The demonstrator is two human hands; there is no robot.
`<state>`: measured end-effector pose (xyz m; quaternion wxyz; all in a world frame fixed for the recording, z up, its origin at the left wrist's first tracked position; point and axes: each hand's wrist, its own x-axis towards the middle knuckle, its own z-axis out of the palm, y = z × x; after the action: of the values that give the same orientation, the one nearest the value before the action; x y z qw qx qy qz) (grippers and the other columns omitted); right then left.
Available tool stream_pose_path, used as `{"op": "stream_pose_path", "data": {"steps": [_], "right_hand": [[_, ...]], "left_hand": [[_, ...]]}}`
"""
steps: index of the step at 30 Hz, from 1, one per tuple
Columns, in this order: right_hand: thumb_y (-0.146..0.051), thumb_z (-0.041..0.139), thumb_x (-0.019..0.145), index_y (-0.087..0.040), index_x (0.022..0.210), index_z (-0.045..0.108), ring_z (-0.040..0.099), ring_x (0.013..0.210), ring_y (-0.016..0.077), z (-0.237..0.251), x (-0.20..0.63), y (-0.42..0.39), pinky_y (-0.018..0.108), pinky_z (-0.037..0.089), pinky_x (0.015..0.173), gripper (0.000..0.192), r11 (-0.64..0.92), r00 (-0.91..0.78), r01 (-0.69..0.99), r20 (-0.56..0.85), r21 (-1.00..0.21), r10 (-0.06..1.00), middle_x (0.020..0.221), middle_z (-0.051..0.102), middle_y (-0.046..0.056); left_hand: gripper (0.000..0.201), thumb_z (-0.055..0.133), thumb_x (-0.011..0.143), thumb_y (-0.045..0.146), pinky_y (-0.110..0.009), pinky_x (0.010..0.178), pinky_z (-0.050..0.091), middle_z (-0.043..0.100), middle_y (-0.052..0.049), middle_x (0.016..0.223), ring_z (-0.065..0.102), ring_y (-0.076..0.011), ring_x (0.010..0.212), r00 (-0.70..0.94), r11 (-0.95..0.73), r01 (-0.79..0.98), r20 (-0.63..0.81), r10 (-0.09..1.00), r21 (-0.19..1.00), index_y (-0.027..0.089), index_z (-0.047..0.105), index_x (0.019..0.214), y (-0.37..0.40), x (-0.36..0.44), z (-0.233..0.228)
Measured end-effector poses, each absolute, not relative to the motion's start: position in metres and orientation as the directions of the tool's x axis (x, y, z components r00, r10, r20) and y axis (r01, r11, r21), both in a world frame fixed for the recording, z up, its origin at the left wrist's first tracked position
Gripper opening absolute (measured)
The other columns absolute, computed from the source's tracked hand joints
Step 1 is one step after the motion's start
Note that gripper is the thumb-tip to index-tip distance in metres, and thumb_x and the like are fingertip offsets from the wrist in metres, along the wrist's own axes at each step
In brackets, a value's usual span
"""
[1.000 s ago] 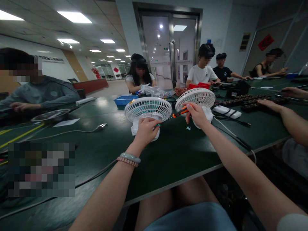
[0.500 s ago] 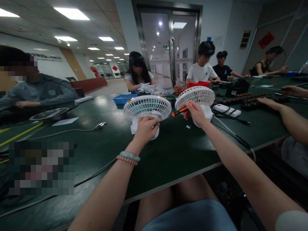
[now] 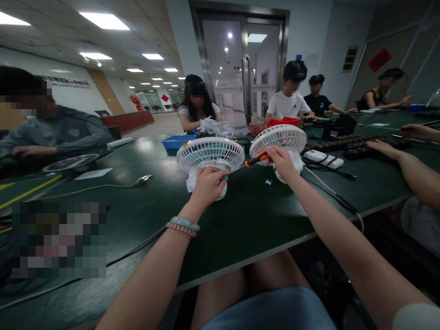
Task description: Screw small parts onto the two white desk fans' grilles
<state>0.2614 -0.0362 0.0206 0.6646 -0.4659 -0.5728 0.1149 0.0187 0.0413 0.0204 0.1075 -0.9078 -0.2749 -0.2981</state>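
Two white desk fans stand side by side on the green table. My left hand [image 3: 208,185] is closed in front of the left fan [image 3: 211,153], its fingers pinching a small teal piece [image 3: 223,178] beside the fan's white housing. My right hand [image 3: 282,161] grips the end of a screwdriver [image 3: 256,158] with an orange and black handle. The screwdriver's thin shaft points left, its tip at the teal piece; exact contact is too small to make out. Behind my right hand is the right fan [image 3: 278,136]. A small light-blue piece [image 3: 268,182] lies on the table below it.
A blue tray [image 3: 177,142] and a red bin [image 3: 283,121] sit beyond the fans. A white power strip [image 3: 323,158] with a black cable lies to the right. A plug [image 3: 143,179] on a white cord lies left. Several people sit around the table [image 3: 240,238]; a neighbour's hands are at right.
My right hand's fingers have shifted back toward the end of the screwdriver handle, leaving more of it showing. My left hand and both fans stay in place.
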Motion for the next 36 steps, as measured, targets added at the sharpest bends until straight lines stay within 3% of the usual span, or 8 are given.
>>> {"op": "stream_pose_path", "data": {"steps": [5,14,24,36], "right_hand": [[-0.055,0.05,0.076,-0.018,0.085,0.063,0.046,0.05,0.0083,0.024,0.258,-0.039,0.022,0.039,0.049,0.04,0.538,0.349,0.418,0.676,-0.732,0.649,0.064,0.055,-0.001],[-0.052,0.064,0.064,-0.02,0.074,0.06,0.045,0.04,0.0092,0.023,0.251,-0.041,0.022,0.035,0.04,0.035,0.419,0.326,0.417,0.563,-0.806,0.759,0.05,0.051,-0.004],[-0.047,0.059,0.068,-0.018,0.064,0.057,0.046,0.039,0.01,0.018,0.258,-0.037,0.022,0.035,0.043,0.03,0.295,0.373,0.515,0.521,-0.804,0.768,0.04,0.047,-0.005],[-0.048,0.058,0.068,-0.018,0.062,0.058,0.045,0.038,0.0108,0.019,0.261,-0.036,0.023,0.036,0.044,0.031,0.265,0.419,0.513,0.508,-0.817,0.753,0.038,0.048,-0.004]], "left_hand": [[0.027,0.051,0.076,0.023,-0.041,0.089,0.032,0.063,-0.006,0.09,0.055,-0.0208,0.093,0.668,-0.828,0.56,0.604,0.434,-0.025,0.024,0.064,0.1,0.041,0.019,0.02],[0.029,0.051,0.076,0.022,-0.04,0.089,0.032,0.064,-0.005,0.093,0.054,-0.0205,0.093,0.647,-0.823,0.568,0.616,0.449,0.002,0.023,0.061,0.104,0.037,0.02,0.021],[0.022,0.053,0.075,0.023,-0.04,0.089,0.032,0.063,-0.005,0.09,0.055,-0.0202,0.093,0.669,-0.831,0.556,0.596,0.444,-0.005,0.023,0.064,0.095,0.039,0.019,0.022],[0.021,0.052,0.076,0.022,-0.041,0.089,0.032,0.064,-0.004,0.088,0.055,-0.0202,0.092,0.675,-0.837,0.547,0.602,0.426,-0.022,0.023,0.064,0.093,0.04,0.019,0.021]]}}
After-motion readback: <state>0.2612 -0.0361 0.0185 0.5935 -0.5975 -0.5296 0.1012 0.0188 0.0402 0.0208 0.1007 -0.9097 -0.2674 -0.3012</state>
